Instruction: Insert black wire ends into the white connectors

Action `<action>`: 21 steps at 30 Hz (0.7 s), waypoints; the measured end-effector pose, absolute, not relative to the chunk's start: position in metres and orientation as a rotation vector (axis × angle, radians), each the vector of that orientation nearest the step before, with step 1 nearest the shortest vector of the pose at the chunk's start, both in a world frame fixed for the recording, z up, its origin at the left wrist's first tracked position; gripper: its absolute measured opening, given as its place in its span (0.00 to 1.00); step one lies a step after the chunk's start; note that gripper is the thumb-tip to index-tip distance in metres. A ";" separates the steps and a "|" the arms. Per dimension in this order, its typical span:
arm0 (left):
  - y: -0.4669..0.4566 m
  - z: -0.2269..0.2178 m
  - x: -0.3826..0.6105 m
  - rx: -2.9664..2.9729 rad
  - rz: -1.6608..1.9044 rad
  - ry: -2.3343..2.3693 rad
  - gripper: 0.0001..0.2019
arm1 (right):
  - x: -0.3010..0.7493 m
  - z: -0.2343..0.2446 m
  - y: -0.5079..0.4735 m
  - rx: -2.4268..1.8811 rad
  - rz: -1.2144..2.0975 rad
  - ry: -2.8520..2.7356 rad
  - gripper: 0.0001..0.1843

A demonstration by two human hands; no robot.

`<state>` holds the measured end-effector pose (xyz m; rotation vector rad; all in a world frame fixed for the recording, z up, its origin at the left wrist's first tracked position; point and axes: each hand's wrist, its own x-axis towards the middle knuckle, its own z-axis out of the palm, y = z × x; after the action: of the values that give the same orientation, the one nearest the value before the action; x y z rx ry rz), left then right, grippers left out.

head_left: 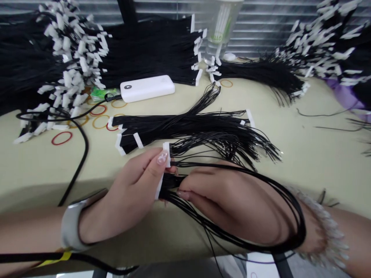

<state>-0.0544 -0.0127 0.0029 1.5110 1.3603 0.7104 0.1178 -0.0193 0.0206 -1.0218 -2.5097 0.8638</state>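
Observation:
My left hand (139,189) pinches a white connector (166,154) between thumb and fingers; thin black wires run out of it to the right. A second white connector (159,187) sits below, also in the left hand's grip, with black wires leaving it. My right hand (226,197) is closed, its fingertips pinched on black wires (176,180) just right of the connectors. A loop of black wires (301,224) bends around the right wrist and comes back to the connectors. Just beyond the hands lies a bundle of black wires (185,125) with white connectors at its ends.
A white power bank (147,88) with a black cable (84,150) lies behind, near several rubber bands (62,138). Large stacks of black wires (147,50) with white connectors line the back. A clear cup (222,31) stands by the blinds. More wire bundles (333,50) are at right.

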 end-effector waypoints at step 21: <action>-0.014 0.003 -0.057 1.801 0.729 1.280 0.14 | 0.110 0.018 -0.024 -1.037 0.694 -2.683 0.06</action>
<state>-0.0569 -0.0138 0.0031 1.8013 1.2802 0.7290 0.1099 -0.0243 0.0180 -1.0371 -2.6835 0.6944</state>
